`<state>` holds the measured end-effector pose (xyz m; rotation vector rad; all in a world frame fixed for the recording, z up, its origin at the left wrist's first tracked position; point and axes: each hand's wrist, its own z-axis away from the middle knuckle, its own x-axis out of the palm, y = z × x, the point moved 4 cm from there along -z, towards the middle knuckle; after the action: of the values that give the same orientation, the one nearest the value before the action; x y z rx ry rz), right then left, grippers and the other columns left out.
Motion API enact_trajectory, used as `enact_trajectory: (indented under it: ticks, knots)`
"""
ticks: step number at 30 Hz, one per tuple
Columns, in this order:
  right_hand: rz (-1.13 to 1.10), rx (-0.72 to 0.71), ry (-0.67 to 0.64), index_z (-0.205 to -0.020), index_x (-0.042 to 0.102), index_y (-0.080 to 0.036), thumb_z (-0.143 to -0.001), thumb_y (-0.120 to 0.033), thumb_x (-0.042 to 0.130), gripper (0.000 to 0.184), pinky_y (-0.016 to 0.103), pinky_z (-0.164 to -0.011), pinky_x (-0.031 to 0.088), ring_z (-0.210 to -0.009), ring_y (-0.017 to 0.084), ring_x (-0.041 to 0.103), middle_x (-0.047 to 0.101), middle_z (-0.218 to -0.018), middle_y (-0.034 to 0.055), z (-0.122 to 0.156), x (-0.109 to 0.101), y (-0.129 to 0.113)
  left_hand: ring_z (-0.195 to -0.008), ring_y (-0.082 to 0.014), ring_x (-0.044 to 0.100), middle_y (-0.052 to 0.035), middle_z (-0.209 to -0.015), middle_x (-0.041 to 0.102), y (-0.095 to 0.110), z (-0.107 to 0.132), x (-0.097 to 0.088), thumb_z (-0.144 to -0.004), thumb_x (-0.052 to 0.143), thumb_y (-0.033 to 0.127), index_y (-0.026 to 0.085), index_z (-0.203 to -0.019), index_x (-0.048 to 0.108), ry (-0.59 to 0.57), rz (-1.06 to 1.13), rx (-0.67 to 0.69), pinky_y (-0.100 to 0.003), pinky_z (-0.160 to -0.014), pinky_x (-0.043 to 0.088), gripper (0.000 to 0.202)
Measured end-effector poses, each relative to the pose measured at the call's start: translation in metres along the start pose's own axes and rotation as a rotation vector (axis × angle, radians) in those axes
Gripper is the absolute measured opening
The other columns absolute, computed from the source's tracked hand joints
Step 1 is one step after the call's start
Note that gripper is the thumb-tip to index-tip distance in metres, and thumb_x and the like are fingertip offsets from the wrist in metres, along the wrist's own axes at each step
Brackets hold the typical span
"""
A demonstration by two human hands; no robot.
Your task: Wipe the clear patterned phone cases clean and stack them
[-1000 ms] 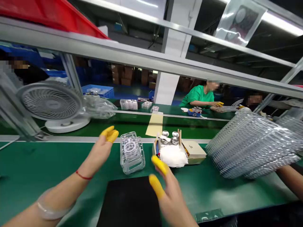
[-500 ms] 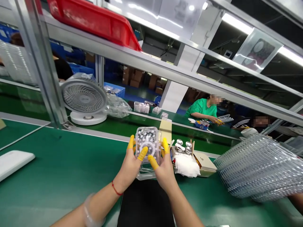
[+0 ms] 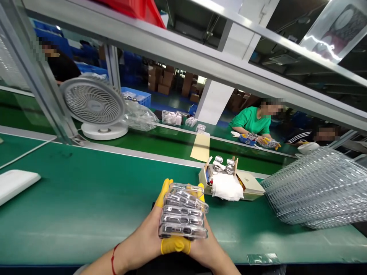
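Observation:
A small stack of clear plastic blister packs (image 3: pixel 183 212) is held edge-on between both hands, just above the near edge of the green table (image 3: pixel 86 198). My left hand (image 3: pixel 149 236) grips its left side, with yellow finger cots on the fingertips. My right hand (image 3: pixel 205 246) grips the right side and underside, mostly hidden behind the stack. A thumb in a yellow cot presses along the stack's bottom edge. A black mat (image 3: pixel 155 206) lies under the hands and is largely covered.
An open cardboard box (image 3: pixel 246 187) holds white tissue and small round metal parts. A big leaning pile of clear trays (image 3: pixel 315 191) fills the right. A white fan (image 3: pixel 93 103) stands at the back left, a white flat object (image 3: pixel 15 183) at the left edge. People work across the far line.
Both hands closed on the clear packs, lifted them off the table, then brought the stack down and toward me, turned edge-on. The camera tilted lower.

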<state>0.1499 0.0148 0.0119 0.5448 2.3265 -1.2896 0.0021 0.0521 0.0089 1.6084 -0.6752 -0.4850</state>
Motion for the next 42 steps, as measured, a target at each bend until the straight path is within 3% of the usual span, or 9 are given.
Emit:
enact_trajectory:
  ticks: [2, 4, 8, 11, 14, 22, 30, 34, 42]
  knots:
    - [-0.082, -0.025, 0.010, -0.136, 0.065, -0.028, -0.094, -0.048, 0.074, 0.047, 0.042, -0.105, 0.060, -0.112, 0.027, 0.075, 0.076, -0.127, 0.0100, -0.010, -0.015, -0.013, -0.160, -0.0467, 0.029, -0.0157, -0.175, 0.030, 0.008, 0.002, -0.007, -0.075, 0.079, 0.079, 0.031, -0.169, 0.029, -0.007, -0.118, 0.027, -0.064, -0.132, 0.018, 0.116]
    - [-0.011, 0.000, 0.025, -0.152, 0.050, -0.024, -0.093, -0.038, 0.074, 0.065, 0.045, -0.105, 0.061, -0.119, 0.029, 0.073, 0.072, -0.134, 0.0133, -0.015, -0.035, -0.026, -0.162, -0.0482, 0.020, -0.0118, -0.176, 0.030, 0.014, 0.010, -0.021, -0.070, 0.081, 0.081, 0.034, -0.166, 0.035, 0.055, -0.152, 0.046, -0.066, -0.133, 0.015, 0.116]
    - [0.551, 0.001, -0.108, -0.168, 0.026, -0.018, -0.078, -0.023, 0.075, 0.102, 0.061, -0.097, 0.064, -0.112, 0.040, 0.071, 0.071, -0.128, 0.0203, -0.012, -0.056, -0.045, -0.165, -0.0454, 0.012, -0.0067, -0.177, 0.028, 0.009, 0.034, -0.051, -0.055, 0.087, 0.082, 0.042, -0.169, 0.021, 0.235, -0.166, 0.029, -0.061, -0.134, 0.013, 0.138]
    - [0.711, -0.125, -0.288, -0.162, 0.036, -0.009, -0.067, -0.016, 0.071, 0.101, 0.068, -0.102, 0.059, -0.112, 0.044, 0.071, 0.072, -0.126, 0.0237, -0.003, -0.042, -0.043, -0.163, -0.0402, 0.023, -0.0075, -0.176, 0.030, -0.009, 0.041, -0.046, -0.080, 0.072, 0.082, 0.041, -0.169, 0.022, 0.099, -0.096, -0.107, -0.058, -0.134, 0.019, 0.110]
    - [0.671, -0.142, -0.339, -0.162, 0.035, -0.009, -0.075, -0.021, 0.071, 0.094, 0.074, -0.116, 0.046, -0.134, 0.043, 0.061, 0.065, -0.142, 0.0236, 0.009, -0.035, -0.032, -0.155, -0.0347, 0.040, -0.0098, -0.167, 0.045, -0.022, 0.039, -0.034, -0.100, 0.054, 0.073, 0.035, -0.166, 0.032, 0.136, 0.039, -0.244, -0.052, -0.130, 0.031, 0.079]
    - [0.610, -0.253, -0.210, -0.154, 0.052, -0.029, -0.094, -0.022, 0.064, 0.062, 0.072, -0.116, 0.043, -0.156, 0.038, 0.035, 0.028, -0.172, 0.0147, 0.034, -0.047, -0.013, -0.122, -0.0260, 0.067, -0.0062, -0.131, 0.072, -0.011, 0.022, -0.026, -0.092, 0.065, 0.076, 0.027, -0.138, 0.062, 0.249, 0.154, -0.300, -0.033, -0.104, 0.054, 0.067]
    - [0.593, -0.305, -0.228, -0.150, 0.057, -0.029, -0.097, -0.019, 0.063, 0.054, 0.075, -0.123, 0.030, -0.159, 0.037, 0.030, 0.028, -0.173, 0.0142, 0.037, -0.045, -0.014, -0.121, -0.0261, 0.068, -0.0062, -0.125, 0.076, -0.005, 0.006, -0.039, -0.090, 0.073, 0.071, 0.023, -0.130, 0.066, 0.251, 0.073, -0.309, -0.034, -0.106, 0.053, 0.063]
    - [0.553, -0.313, -0.164, -0.146, 0.060, -0.024, -0.095, -0.015, 0.061, 0.051, 0.069, -0.130, 0.019, -0.155, 0.031, 0.040, 0.055, -0.157, 0.0142, 0.033, -0.046, -0.017, -0.122, -0.0288, 0.070, -0.0076, -0.126, 0.078, 0.000, 0.000, -0.043, -0.093, 0.072, 0.062, 0.022, -0.130, 0.068, 0.202, 0.052, -0.334, -0.039, -0.106, 0.054, 0.054]
    - [0.463, -0.383, -0.124, -0.146, 0.063, -0.022, -0.105, -0.022, 0.057, 0.041, 0.045, -0.115, 0.051, -0.134, 0.026, 0.063, 0.072, -0.140, 0.0101, 0.033, -0.049, -0.011, -0.109, -0.0304, 0.075, -0.0081, -0.113, 0.084, 0.014, -0.022, -0.057, -0.094, 0.070, 0.052, 0.018, -0.107, 0.085, 0.033, -0.155, -0.323, -0.039, -0.099, 0.056, 0.038]
